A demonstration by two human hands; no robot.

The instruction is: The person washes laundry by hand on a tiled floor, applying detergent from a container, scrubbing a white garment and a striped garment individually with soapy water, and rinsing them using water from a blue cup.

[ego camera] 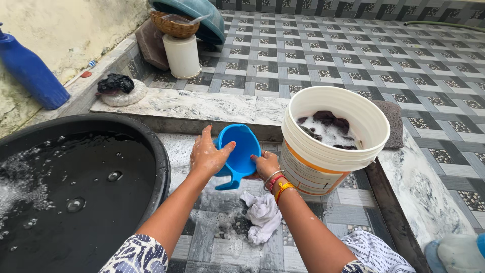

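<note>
Both hands grip the blue mug, left hand on its rim, right hand at the base, white bucket at three o'clock. Wet, soapy fingers; it could slip onto the white cloth.

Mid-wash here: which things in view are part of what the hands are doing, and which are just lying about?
In use:
- blue mug, gripped by left hand and right hand
- white bucket with dark clothes in suds
- white cloth on the wet tiles
- black tub of soapy water

Lying about:
- blue bottle
- wicker basket
- white canister
- dark rag
</note>
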